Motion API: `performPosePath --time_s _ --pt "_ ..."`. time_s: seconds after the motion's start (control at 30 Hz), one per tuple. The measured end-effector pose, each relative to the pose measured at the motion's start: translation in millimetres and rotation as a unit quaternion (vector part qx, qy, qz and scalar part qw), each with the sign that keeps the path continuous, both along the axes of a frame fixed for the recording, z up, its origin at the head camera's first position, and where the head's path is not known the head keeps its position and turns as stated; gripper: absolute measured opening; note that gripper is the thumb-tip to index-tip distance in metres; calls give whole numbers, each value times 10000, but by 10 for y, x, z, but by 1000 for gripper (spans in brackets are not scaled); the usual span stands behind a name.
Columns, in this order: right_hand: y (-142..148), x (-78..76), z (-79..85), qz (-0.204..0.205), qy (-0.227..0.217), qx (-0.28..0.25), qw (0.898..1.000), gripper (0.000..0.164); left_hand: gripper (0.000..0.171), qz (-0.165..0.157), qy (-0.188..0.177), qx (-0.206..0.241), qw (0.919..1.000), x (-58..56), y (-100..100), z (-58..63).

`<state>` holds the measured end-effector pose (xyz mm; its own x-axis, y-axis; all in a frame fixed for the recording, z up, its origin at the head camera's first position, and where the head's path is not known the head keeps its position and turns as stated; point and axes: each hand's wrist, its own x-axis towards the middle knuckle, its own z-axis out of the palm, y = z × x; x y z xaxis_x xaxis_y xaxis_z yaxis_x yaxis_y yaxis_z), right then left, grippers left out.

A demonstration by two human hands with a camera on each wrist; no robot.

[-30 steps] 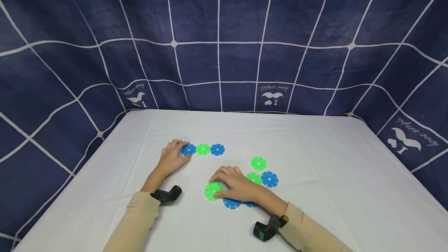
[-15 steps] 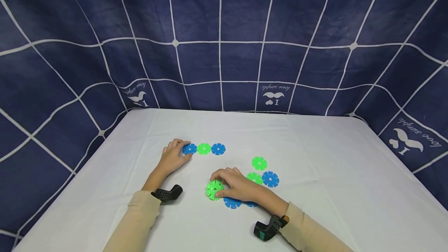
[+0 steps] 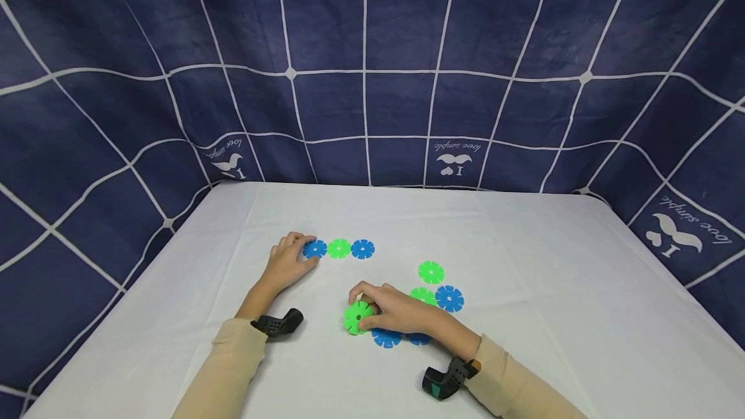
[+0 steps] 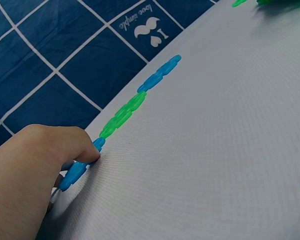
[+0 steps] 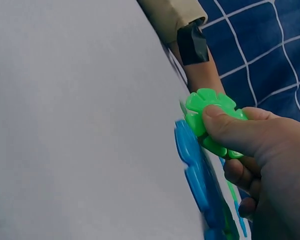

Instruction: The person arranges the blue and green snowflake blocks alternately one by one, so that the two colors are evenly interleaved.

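My left hand point(image 3: 287, 260) holds a blue notched plastic disc point(image 3: 315, 249) between thumb and fingers. This disc lies flat at the left end of a row, beside a green disc point(image 3: 339, 249) and another blue disc point(image 3: 363, 249). In the left wrist view the thumb touches the near edge of the held blue disc point(image 4: 74, 175). Lower down the table, my right hand point(image 3: 392, 309) pinches a green notched disc point(image 3: 357, 319), tilted up off the cloth. The right wrist view shows the thumb across the face of that green disc point(image 5: 207, 102); a green sliver shows behind it.
Near and partly under the right hand lie blue discs point(image 3: 387, 338) and a green disc point(image 3: 423, 296). Farther right are another green disc point(image 3: 431, 272) and a blue disc point(image 3: 450, 299). A white cloth point(image 3: 553, 315) covers the table; a blue gridded curtain point(image 3: 396, 102) hangs behind.
My right hand has tilted the green disc up from nearly flat and shifted it slightly right. My left hand and the row of three discs have stayed in place.
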<state>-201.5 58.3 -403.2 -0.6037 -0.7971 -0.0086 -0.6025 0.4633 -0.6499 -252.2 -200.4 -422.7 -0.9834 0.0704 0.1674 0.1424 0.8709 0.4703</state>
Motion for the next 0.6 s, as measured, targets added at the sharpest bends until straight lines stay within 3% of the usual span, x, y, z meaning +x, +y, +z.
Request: performPosePath --time_s 0.23,0.6 --pt "67 -110 15 -11 -342 -302 9990 32 53 58 -46 -32 10000 -3 5 -9" --pt "212 -283 59 -525 -450 -693 9952 34 54 -3 -82 -21 10000 -4 -2 0"
